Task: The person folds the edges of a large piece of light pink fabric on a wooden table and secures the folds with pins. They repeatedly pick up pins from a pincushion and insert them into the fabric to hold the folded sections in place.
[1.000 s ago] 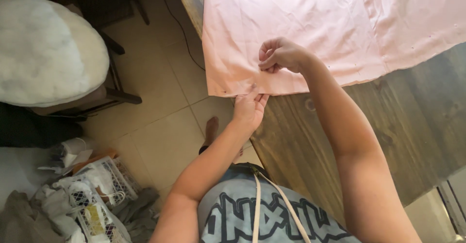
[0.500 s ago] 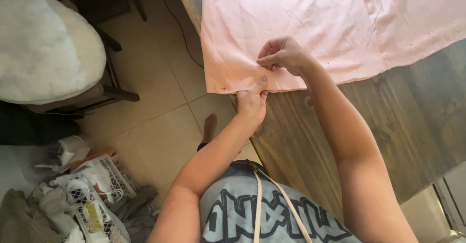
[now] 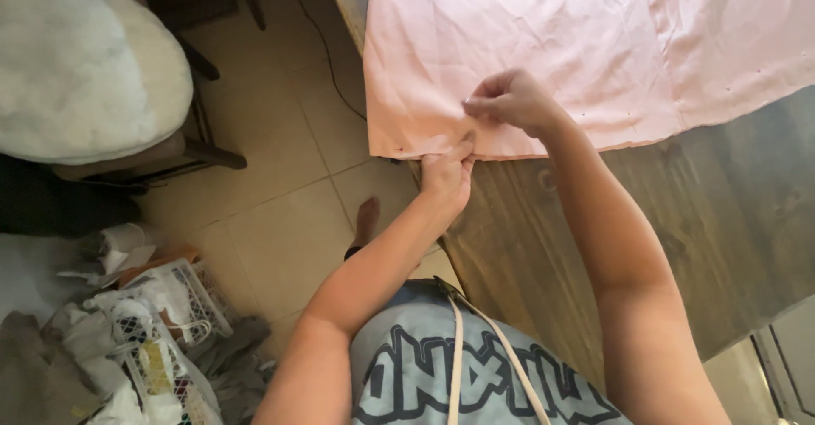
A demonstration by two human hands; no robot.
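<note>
I see pink fabric (image 3: 543,51) spread flat on the dark wooden worktop (image 3: 679,221), its near-left corner at the worktop edge. My left hand (image 3: 448,170) sits at the fabric's near hem, fingers together, pinching the hem edge. My right hand (image 3: 509,101) is just above it, fingers clamped on a small fold of the fabric; hands nearly touching. Off to the left, on the tiled floor (image 3: 280,213): white plastic basket (image 3: 170,323) w/ clutter, and a chair w/ white cushion (image 3: 85,68).
</note>
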